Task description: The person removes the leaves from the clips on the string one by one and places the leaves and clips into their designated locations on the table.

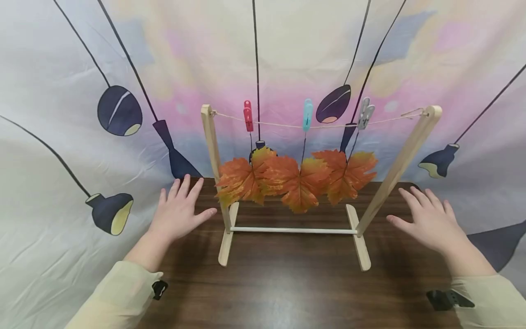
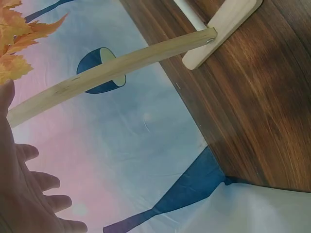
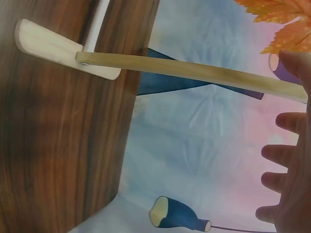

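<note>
A small wooden drying rack [image 1: 396, 171] stands upright on the table, a string [image 1: 283, 124] stretched between its two posts. Three orange maple leaves [image 1: 301, 183] hang side by side from the string, under a red clothespin [image 1: 248, 116], a light blue clothespin [image 1: 307, 115] and a grey clothespin [image 1: 365, 114]. To the left of the rack my left hand [image 1: 181, 212] is held with fingers spread, apart from the post. On the other side my right hand [image 1: 429, 224] mirrors it, fingers straight and spread. Both hands hold nothing.
The dark brown wooden table [image 1: 271, 292] carries the rack's two feet [image 1: 361, 251], joined by a white rod [image 1: 293, 230]. Behind the table edge hangs a cloth backdrop [image 1: 197, 55] printed with dark lamps. Dark straps show at both cuffs.
</note>
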Tool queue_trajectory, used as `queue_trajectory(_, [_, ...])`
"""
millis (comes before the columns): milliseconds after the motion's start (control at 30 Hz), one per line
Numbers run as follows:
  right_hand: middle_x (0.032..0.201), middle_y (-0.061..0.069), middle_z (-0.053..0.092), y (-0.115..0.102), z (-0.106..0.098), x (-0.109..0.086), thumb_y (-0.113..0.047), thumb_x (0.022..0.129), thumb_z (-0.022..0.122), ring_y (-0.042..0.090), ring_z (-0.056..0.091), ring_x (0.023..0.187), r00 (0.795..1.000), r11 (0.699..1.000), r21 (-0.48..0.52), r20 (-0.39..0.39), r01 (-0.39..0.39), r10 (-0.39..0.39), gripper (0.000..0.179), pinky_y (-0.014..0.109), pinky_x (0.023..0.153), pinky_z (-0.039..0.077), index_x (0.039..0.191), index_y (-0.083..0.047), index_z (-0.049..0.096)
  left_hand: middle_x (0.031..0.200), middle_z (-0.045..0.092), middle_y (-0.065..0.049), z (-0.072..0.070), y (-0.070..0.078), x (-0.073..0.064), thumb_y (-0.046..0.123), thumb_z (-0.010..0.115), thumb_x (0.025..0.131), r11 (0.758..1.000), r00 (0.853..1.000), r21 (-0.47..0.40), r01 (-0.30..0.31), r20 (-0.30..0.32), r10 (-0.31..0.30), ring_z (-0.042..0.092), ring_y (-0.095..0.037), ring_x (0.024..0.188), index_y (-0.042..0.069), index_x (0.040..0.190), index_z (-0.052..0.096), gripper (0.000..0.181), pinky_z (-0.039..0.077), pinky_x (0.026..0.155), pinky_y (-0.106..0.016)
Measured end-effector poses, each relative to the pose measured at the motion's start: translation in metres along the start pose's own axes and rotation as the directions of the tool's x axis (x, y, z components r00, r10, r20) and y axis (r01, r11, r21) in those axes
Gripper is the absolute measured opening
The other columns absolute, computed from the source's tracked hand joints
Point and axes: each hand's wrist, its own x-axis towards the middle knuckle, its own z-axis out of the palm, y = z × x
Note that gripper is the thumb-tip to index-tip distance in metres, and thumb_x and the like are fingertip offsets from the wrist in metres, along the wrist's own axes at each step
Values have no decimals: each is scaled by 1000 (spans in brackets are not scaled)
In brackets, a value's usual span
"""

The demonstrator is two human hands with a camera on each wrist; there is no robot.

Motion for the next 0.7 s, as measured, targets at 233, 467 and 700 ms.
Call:
queue_trajectory(233, [141,30,29,-1,-7,-3,-58,86,55,53,19,128,1000,1000,5,-13,23,-23,86,72,93,12,142,2,29,150,16,-27,-3,1,1,70,44,84,1000,1000,-23,-13,1,13,15,-47,135,7,149,24,92,11,101,-67])
queue_trajectory(467, [141,32,28,0,-14,-3,-54,87,57,53,19,129,1000,999,33,-13,29,-28,88,71,94,14,141,9,27,147,21,-29,-7,0,4,64,48,86,997,999,-67,-42,-18,41,23,-49,131,5,148,23,89,21,99,-65])
queue_trajectory(700, [136,36,34,3,-23,1,-44,88,60,55,27,124,996,991,110,-63,71,-64,82,67,94,22,137,14,31,141,37,-25,-17,2,6,54,54,89,986,992,-128,-109,-76,100,37,-48,122,1,145,30,81,32,94,-63])
